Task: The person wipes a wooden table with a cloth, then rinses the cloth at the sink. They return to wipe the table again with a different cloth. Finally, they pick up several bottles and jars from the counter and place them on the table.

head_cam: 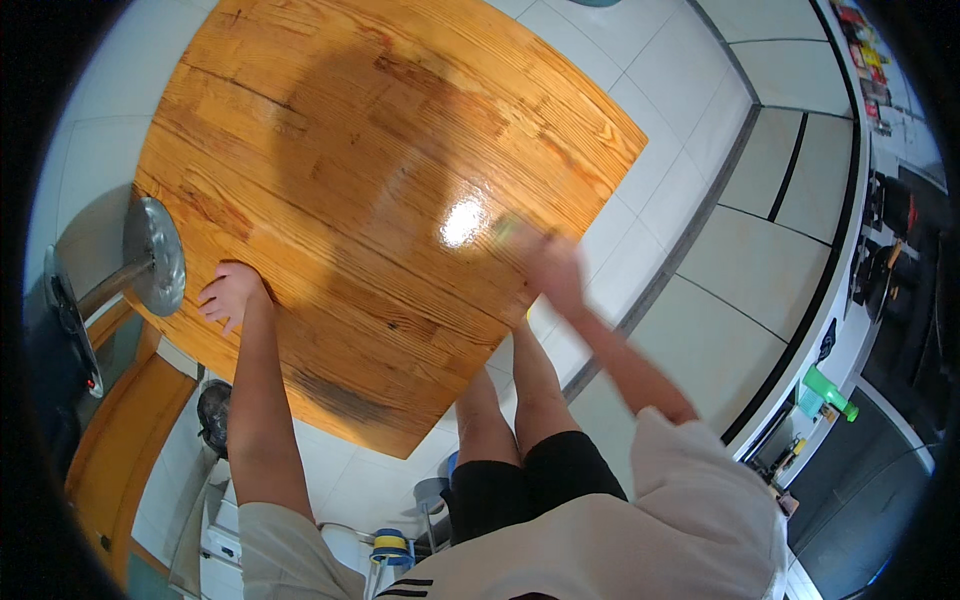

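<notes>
A wooden table [360, 172] with a glossy top fills the middle of the view. My left hand [234, 294] lies on the table near its left edge with fingers apart, holding nothing. Close to the table's right edge, my right hand [551, 266] is blurred. At its fingertips is a small greenish-yellow item [510, 229], too blurred to name, against the tabletop. A bright light reflection shows just left of that item. The wood has a dark patch near the front edge.
A round metal object with a stem [155, 256] stands at the table's left edge. An orange wooden piece of furniture [127, 427] is at lower left. Cabinets [735, 277] and a counter with a green bottle [829, 392] and pans run along the right.
</notes>
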{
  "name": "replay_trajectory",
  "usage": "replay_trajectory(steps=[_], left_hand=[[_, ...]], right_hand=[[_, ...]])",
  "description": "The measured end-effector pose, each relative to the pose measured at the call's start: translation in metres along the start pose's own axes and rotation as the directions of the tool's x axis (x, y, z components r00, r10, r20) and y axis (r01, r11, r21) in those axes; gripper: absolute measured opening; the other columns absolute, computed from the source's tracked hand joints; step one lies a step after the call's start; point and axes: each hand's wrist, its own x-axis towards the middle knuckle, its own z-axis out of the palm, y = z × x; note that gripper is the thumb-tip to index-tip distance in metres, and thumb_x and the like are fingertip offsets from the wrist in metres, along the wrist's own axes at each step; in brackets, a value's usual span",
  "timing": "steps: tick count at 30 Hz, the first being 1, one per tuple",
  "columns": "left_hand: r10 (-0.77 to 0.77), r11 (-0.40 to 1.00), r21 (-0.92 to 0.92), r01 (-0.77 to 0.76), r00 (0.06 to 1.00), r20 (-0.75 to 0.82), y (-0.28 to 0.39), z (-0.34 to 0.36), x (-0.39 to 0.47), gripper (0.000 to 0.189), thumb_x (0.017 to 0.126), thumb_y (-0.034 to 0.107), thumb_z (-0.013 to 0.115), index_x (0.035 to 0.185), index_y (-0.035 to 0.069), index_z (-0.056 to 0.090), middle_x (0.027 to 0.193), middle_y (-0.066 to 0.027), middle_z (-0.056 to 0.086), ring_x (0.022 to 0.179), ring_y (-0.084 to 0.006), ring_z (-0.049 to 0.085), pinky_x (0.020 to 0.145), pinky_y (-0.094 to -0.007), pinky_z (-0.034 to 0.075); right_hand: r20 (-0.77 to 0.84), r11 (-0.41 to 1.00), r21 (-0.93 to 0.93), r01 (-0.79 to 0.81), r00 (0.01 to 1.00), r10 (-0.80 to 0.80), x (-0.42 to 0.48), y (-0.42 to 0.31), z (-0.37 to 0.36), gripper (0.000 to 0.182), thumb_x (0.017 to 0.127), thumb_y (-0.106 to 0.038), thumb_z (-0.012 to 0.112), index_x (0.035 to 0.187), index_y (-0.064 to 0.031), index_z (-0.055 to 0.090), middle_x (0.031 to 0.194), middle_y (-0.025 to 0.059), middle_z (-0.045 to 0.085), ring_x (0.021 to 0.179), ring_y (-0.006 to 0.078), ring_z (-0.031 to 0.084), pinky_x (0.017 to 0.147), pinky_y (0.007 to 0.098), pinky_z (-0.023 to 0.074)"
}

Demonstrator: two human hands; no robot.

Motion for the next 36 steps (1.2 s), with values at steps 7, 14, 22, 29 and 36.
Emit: replay_trajectory(steps=[7, 14, 22, 29, 36], left_hand=[[-0.002, 0.998, 0.062, 0.004, 1.000, -0.027, 0.002, 0.004, 0.003, 0.070, 0.092, 0.041, 0.022, 0.148, 0.000, 0.015, 0.156, -0.0193, 0.006, 0.145, -0.0330, 0.008, 0.107, -0.0651, 0.006], [-0.022, 0.999, -0.038, 0.026, 0.995, 0.095, 0.003, -0.005, 0.010, 0.073, 0.093, 0.046, 0.024, 0.149, 0.000, 0.012, 0.156, -0.0199, 0.003, 0.145, -0.0336, 0.004, 0.108, -0.0635, 0.002], [0.375, 0.861, -0.405, -0.307, 0.922, 0.099, -0.118, -0.041, 0.047, 0.072, 0.087, 0.037, 0.057, 0.141, -0.003, 0.031, 0.146, -0.0275, 0.026, 0.138, -0.0384, 0.022, 0.110, -0.0514, 0.019], [0.118, 0.756, -0.641, 0.131, 0.936, 0.331, -0.339, -0.041, 0.001, 0.053, 0.093, 0.035, 0.053, 0.126, -0.005, 0.046, 0.116, -0.0156, 0.055, 0.107, -0.0294, 0.052, 0.096, -0.0381, 0.039], [0.091, 0.504, -0.570, 0.649, 0.616, 0.783, -0.359, -0.055, -0.080, 0.055, 0.100, 0.051, 0.030, 0.124, 0.006, 0.050, 0.116, -0.0067, 0.057, 0.108, -0.0212, 0.053, 0.095, -0.0356, 0.043]], right_hand=[[-0.562, 0.951, 0.267, -0.156, 0.776, 0.285, 0.110, -0.037, -0.112, 0.025, 0.091, -0.009, 0.052, 0.114, -0.0073, 0.061, 0.084, 0.0151, 0.065, 0.070, 0.0267, 0.060, 0.067, 0.0380, 0.0490], [-0.082, 0.792, 0.207, 0.574, 0.817, -0.571, -0.079, -0.300, 0.021, 0.021, 0.090, -0.020, 0.052, 0.103, -0.0066, 0.061, 0.084, 0.0123, 0.062, 0.074, 0.0258, 0.058, 0.066, 0.0396, 0.0470], [0.003, 0.974, -0.221, 0.049, 0.999, -0.049, 0.079, -0.100, -0.035, 0.021, 0.089, -0.025, 0.053, 0.092, -0.0056, 0.062, 0.084, 0.0114, 0.060, 0.076, 0.0266, 0.057, 0.066, 0.0408, 0.0449], [-0.530, 0.959, 0.106, -0.265, 0.801, 0.280, 0.133, -0.148, -0.054, 0.034, 0.087, -0.011, 0.051, 0.119, -0.0105, 0.062, 0.118, 0.0182, 0.061, 0.090, 0.0310, 0.061, 0.077, 0.0411, 0.0456], [-0.151, 0.472, 0.336, 0.815, 0.542, -0.827, -0.074, -0.388, 0.040, 0.040, 0.084, -0.020, 0.056, 0.123, -0.0123, 0.055, 0.099, 0.0179, 0.063, 0.081, 0.0244, 0.057, 0.079, 0.0504, 0.0453]])
